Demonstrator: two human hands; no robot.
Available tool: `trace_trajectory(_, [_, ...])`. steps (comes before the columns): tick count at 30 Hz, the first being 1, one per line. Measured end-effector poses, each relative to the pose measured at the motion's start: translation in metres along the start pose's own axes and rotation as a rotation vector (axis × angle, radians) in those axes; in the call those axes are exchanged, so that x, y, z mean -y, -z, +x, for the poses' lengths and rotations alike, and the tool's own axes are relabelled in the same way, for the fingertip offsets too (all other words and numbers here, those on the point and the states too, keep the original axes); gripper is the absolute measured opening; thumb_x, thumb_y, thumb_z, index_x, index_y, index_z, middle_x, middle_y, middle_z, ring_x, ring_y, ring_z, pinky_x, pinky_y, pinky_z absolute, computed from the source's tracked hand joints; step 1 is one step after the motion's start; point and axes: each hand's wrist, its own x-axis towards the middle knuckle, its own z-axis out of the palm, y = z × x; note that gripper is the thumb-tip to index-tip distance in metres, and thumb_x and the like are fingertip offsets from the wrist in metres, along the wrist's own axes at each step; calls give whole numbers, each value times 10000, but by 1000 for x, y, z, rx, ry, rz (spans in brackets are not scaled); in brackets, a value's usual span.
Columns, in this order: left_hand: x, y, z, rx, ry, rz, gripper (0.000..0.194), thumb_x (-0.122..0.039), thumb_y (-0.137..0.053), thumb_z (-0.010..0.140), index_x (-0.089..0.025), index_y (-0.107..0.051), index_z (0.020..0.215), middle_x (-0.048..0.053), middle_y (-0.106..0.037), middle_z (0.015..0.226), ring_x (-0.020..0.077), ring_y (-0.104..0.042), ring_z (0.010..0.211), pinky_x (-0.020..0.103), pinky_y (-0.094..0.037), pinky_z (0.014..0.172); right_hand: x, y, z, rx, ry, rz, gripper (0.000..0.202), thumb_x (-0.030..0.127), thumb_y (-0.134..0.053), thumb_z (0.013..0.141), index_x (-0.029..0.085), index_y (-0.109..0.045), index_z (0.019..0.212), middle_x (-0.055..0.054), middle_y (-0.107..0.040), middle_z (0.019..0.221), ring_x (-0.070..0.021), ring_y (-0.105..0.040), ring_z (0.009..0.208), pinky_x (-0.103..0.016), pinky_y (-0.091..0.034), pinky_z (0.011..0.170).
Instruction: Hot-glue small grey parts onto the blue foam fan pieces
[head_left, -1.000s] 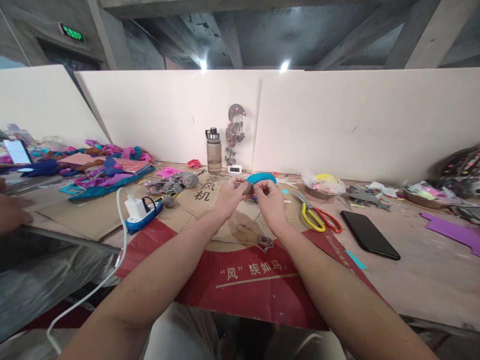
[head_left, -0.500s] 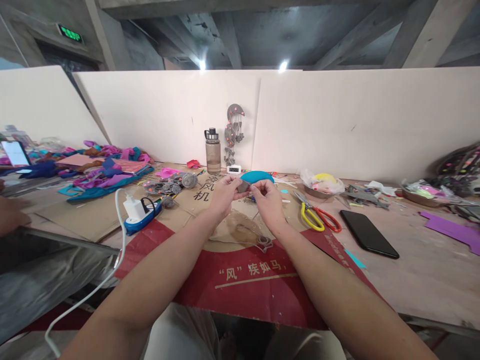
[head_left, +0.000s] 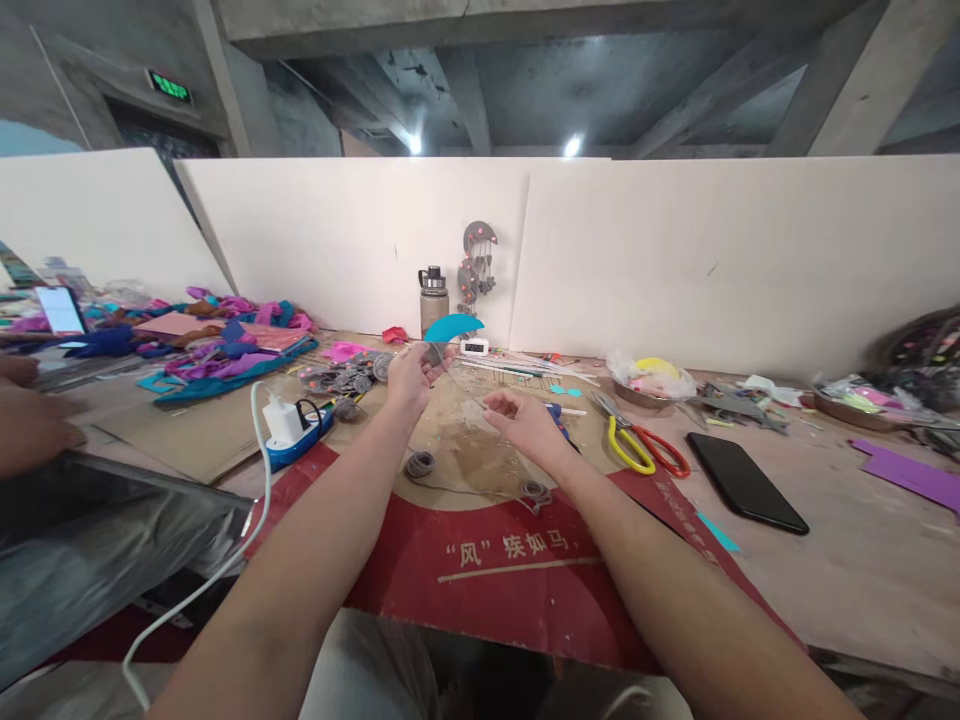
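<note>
head view had the left hand point(head_left: 409, 378) up over the cardboard point(head_left: 517, 600), with its thumb and fingers closed on a blue curved piece point(head_left: 454, 328) and a small gray piece point(head_left: 435, 352). the blue curved piece stuck up above the fingers, in front of the bottle point(head_left: 433, 305) and near the little white clock point(head_left: 474, 347). the right hand point(head_left: 525, 420) was lower and apart from the left hand. its thumb and pointing finger were bent close together, and a thin string point(head_left: 463, 385) ran from the gray piece toward them — i could not tell if they pinched it.

the cardboard was brown at the back and red at the front, with light writing on the red part. 1 round yarn coil point(head_left: 420, 464) lay on the brown part, and a loose yarn loop point(head_left: 536, 493) lay to its right, by the red edge. a blue tool point(head_left: 556, 418) was partly hidden behind the right hand. scissors point(head_left: 637, 440) with 1 yellow handle and 1 red handle lay open to the right, next to a black phone point(head_left: 746, 482).

at the back, a gray moon shape point(head_left: 480, 240) with pink dots and dangling bits was up against the white board point(head_left: 712, 260). a bowl point(head_left: 651, 399) held a clear bag with yellow and pink stuff. on the left was a white plug point(head_left: 281, 422) in a blue power strip point(head_left: 300, 452) — and past it, a messy pile of bright cloth point(head_left: 240, 345). another person's hand point(head_left: 34, 435) was at the far left edge.
</note>
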Motion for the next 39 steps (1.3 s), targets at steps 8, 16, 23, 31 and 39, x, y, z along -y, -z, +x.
trace_trajectory(8, [9, 3, 5, 39, 53, -62, 76, -132, -565, 743, -107, -586, 812, 103, -703, 768, 182, -697, 704, 328, -570, 721, -2, 24, 8, -280, -103, 55, 178, 287, -605, 682, 175, -634, 817, 5, -637, 742, -130, -555, 664, -262, -434, 661])
trace_trajectory(16, [-4, 4, 7, -104, 153, -243, 124, -121, -493, 813, -88, -610, 838, 100, -699, 766, 168, -699, 731, 252, -573, 690, -12, 43, 14, -357, -136, 32, 307, 411, -463, 799, 178, -663, 783, -16, -672, 721, -152, -576, 640, -269, -442, 645])
trace_trajectory(23, [-18, 15, 16, -221, 151, -425, 133, -88, -490, 812, -109, -613, 859, 68, -700, 757, 157, -701, 775, 221, -585, 687, -31, 74, 14, -281, -328, -603, 444, 379, -314, 902, 132, -680, 935, -111, -705, 914, -187, -625, 821, -260, -428, 711])
trace_trajectory(31, [-10, 4, 8, -122, 120, -295, 142, -112, -481, 827, -96, -622, 814, 89, -700, 737, 167, -703, 726, 233, -586, 668, -51, 47, 5, 68, -503, -882, 331, 352, -643, 708, 97, -708, 909, -205, -692, 982, -295, -651, 933, -339, -465, 783])
trace_trajectory(39, [-1, 5, 8, -96, 119, -171, 108, -106, -511, 796, -87, -616, 817, 106, -701, 734, 183, -705, 731, 255, -580, 660, -40, 46, 8, -17, -554, -752, 329, 316, -583, 752, 131, -635, 1020, -152, -694, 931, -248, -669, 845, -288, -466, 672])
